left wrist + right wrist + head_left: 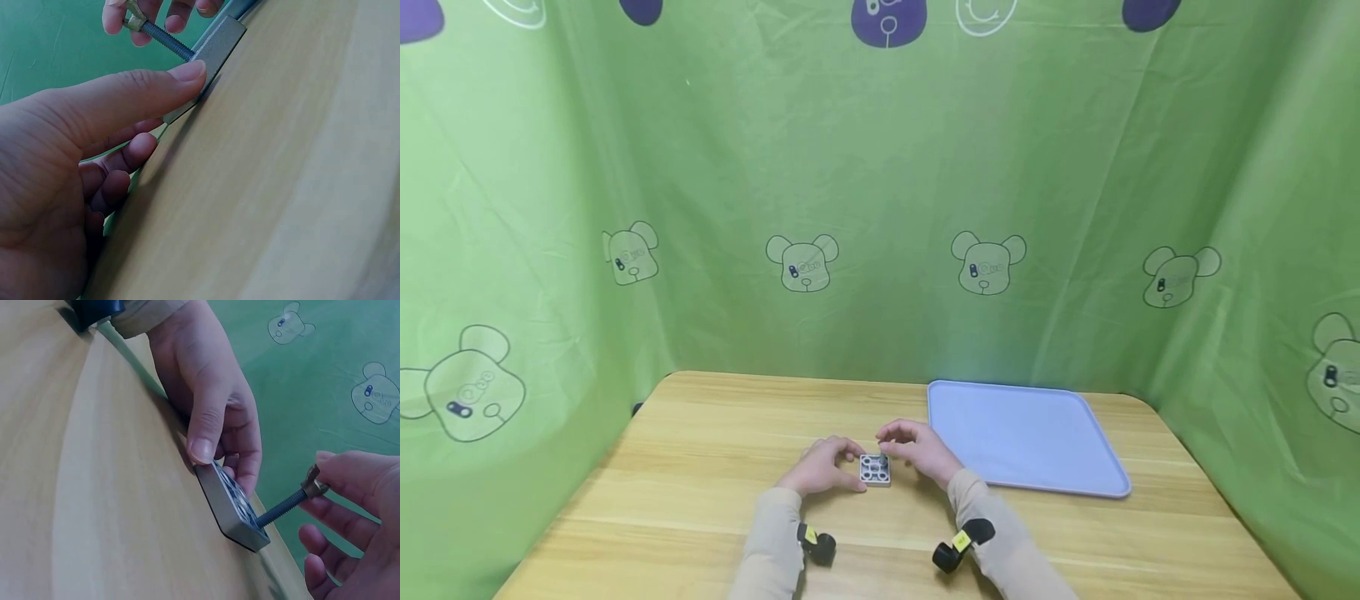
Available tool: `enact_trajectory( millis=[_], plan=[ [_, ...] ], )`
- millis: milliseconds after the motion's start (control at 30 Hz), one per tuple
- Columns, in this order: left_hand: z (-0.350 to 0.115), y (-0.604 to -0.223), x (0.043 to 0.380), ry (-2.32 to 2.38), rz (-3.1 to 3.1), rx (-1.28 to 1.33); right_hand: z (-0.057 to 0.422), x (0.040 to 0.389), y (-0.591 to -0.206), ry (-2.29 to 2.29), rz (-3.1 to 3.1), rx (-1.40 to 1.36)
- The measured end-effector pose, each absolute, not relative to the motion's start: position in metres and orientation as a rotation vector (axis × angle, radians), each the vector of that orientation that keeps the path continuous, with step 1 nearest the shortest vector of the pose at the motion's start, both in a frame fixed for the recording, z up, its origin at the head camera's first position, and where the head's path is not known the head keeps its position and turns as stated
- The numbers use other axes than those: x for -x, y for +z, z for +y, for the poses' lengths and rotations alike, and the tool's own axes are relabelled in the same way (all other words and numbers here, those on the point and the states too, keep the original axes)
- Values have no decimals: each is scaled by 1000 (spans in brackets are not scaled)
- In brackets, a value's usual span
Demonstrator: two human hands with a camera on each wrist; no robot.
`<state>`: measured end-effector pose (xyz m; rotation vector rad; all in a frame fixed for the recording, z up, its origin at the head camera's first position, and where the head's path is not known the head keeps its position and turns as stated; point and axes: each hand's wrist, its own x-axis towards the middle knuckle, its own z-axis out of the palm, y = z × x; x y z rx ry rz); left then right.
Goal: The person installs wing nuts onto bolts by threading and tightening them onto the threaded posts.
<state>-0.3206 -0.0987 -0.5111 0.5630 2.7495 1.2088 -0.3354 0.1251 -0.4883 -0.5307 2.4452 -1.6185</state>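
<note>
A small square grey block (220,501) with round openings in its top lies flat on the wooden table. My left hand (822,468) grips it from the left, thumb on the near edge and fingers towards the far edge. From the block's far right corner rises a threaded rod (281,509), with a brass-coloured wing nut (314,485) at its upper end. My right hand (921,451) pinches that wing nut between thumb and forefinger, the other fingers loosely curled below. In the left wrist view the right fingertips (178,19) show behind the rod.
A pale blue tray (1022,433) lies at the back right of the table (715,467), close beside my right hand. Green curtains (880,167) with bear faces enclose the back and both sides. Black wrist straps (964,542) sit over both sleeves.
</note>
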Motion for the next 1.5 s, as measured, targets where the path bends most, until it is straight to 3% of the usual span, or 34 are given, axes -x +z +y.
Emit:
enact_trajectory(
  millis=[1033, 1500],
  plan=[
    [-98, -508, 319, 1194, 2746, -549, 121, 331, -486, -1646, 2629, 551],
    [-98, -508, 318, 1201, 2736, -538, 133, 339, -495, -1678, 2406, 756]
  ],
)
